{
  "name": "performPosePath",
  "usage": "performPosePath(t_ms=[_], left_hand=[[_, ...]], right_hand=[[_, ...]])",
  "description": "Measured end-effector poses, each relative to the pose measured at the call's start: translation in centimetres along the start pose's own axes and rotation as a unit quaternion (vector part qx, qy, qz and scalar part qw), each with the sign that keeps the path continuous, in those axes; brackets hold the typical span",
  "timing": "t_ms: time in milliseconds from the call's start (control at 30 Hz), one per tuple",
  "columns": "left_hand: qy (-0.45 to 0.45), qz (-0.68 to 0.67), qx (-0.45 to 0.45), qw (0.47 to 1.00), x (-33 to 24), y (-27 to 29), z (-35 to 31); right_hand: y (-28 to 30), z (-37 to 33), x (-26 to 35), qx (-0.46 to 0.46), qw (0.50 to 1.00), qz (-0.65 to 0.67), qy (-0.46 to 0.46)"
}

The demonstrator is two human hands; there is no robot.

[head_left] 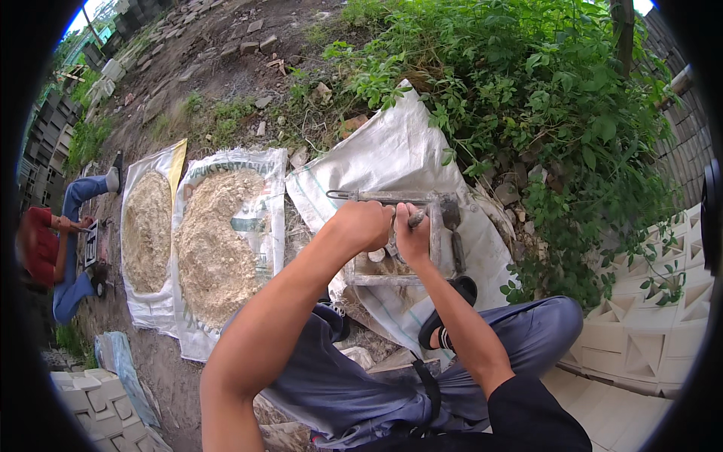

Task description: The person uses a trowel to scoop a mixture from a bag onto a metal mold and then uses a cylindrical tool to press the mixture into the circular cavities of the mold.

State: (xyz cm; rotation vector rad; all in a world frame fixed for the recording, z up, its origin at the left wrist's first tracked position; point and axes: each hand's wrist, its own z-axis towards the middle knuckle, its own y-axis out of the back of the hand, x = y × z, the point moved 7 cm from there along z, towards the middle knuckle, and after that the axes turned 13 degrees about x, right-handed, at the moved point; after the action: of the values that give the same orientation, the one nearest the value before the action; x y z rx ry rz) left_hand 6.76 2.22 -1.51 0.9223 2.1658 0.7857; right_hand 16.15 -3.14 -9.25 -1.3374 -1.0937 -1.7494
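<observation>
Both of my fists are close together over a metal frame mould [388,280] between my feet. My right hand [413,242] is wrapped around a short greyish handle, its blunt end [416,218] showing above the fingers. Beside it, my left hand [364,225] is closed at the mould's far side; whatever it holds is hidden. A metal rod with a looped end [338,194] lies along the mould's far edge. At the right edge sits a dark metal piece [450,215]. Some pale material [376,255] shows inside the mould, partly covered by my hands.
A white woven sack [392,139] is spread under the mould. To the left, two more sacks bear piles of pale powdery material [218,241]. Another person [45,237] sits at far left with a similar frame [91,242]. Patterned pale blocks [648,316] stand right; plants [557,128] grow behind.
</observation>
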Motion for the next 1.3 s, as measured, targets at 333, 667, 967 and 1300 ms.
performPosePath(t_ms=[333, 667, 967, 1300], left_hand=[[0.008, 0.011, 0.029, 0.999, 0.0, 0.5, -0.3], [0.031, 0.007, 0.066, 0.997, 0.8, -3.4, 1.6], [-0.026, 0.001, -0.056, 0.998, 0.4, -14.1, 12.5], [0.034, 0.101, -0.167, 0.98, 1.4, -20.5, 16.1]], right_hand=[[0.1, 1.3, 0.9, 0.055, 0.997, -0.022, 0.054], [6.9, 2.1, 7.4, 0.102, 0.971, 0.208, -0.066], [11.6, -0.5, 6.2, 0.066, 0.997, -0.047, -0.018], [13.8, 0.4, 1.8, 0.007, 0.994, 0.047, -0.1]])
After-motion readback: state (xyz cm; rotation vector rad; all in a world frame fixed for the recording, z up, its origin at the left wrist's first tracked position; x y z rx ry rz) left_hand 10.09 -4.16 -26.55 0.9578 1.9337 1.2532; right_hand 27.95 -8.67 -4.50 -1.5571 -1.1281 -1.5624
